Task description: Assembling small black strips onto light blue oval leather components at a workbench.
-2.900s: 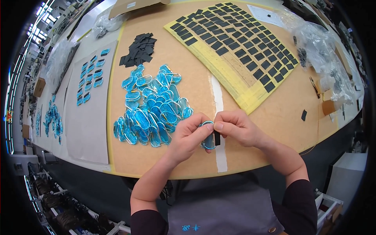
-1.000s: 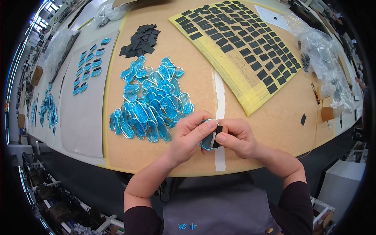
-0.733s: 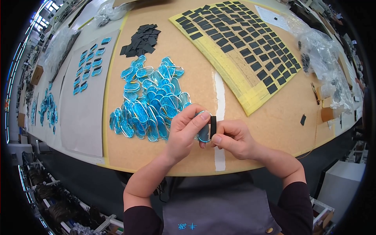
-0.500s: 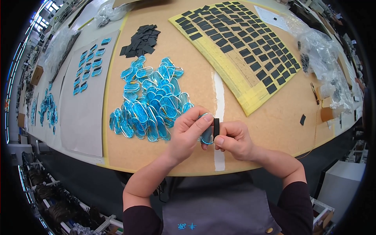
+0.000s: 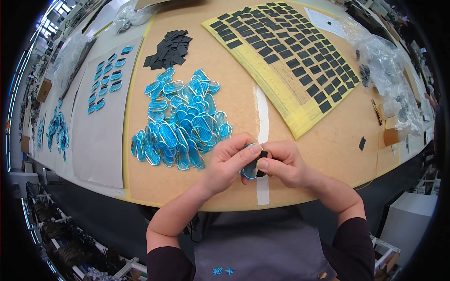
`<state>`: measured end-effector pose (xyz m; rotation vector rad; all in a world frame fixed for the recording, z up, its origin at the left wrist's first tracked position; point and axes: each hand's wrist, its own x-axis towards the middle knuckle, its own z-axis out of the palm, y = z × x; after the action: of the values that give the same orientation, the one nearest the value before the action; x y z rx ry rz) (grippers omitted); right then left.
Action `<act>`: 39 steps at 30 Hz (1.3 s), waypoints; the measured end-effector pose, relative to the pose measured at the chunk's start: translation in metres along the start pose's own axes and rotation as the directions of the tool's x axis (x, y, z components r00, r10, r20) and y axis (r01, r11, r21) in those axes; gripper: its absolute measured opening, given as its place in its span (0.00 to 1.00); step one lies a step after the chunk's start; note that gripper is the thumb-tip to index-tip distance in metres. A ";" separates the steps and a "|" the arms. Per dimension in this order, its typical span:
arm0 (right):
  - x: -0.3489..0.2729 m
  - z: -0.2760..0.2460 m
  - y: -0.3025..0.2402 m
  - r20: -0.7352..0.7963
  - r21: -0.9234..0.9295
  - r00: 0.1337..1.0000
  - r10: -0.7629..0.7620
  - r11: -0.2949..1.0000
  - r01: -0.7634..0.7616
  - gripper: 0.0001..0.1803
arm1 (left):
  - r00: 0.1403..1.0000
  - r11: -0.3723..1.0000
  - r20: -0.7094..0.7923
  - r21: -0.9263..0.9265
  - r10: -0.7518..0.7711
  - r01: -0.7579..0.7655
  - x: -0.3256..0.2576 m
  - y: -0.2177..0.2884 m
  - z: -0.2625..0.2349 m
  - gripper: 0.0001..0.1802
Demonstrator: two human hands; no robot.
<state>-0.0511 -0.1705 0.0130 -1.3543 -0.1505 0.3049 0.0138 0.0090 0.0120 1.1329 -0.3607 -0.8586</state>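
Between thumb and fingers, my left hand [image 5: 227,164] pinches a blue oval piece with a pale wire-like rim [image 5: 250,169], above the front of the table. My right hand [image 5: 287,164] grips a small black rectangular patch [image 5: 264,154] and presses it against the right edge of that oval. My fingertips cover much of both pieces. Left of my hands lies a heap of similar blue ovals [image 5: 180,122], and behind it a pile of black patches [image 5: 171,48].
A yellow-edged board [image 5: 290,117] with rows of black patches lies at the far right. On a grey sheet [image 5: 98,150] to the left are several blue ovals with black strips. Clear plastic bags [image 5: 382,61] and a tape roll [image 5: 391,136] sit on the right.
My right hand has come slightly toward my left. The black patch, upright and edge-on before, now sits against the oval and is partly hidden by my right thumb.
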 end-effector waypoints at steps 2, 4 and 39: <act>-0.002 0.002 -0.002 0.002 0.019 1.000 -0.022 1.000 0.022 0.14 | 1.000 1.000 0.009 -0.005 -0.010 0.010 0.000 0.001 0.000 0.11; -0.003 0.003 -0.005 0.009 0.063 1.000 -0.008 0.998 0.008 0.13 | 0.998 1.000 0.058 -0.025 -0.017 0.018 -0.001 0.001 0.000 0.11; -0.002 -0.016 -0.009 -0.061 -0.424 0.810 -0.584 0.750 0.508 0.13 | 0.754 0.751 0.150 0.088 0.639 -0.654 0.012 -0.018 -0.017 0.11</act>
<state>-0.0478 -0.1874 0.0183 -1.6551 -0.4619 -0.3817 0.0256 0.0084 -0.0131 0.9803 -0.8632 -0.2724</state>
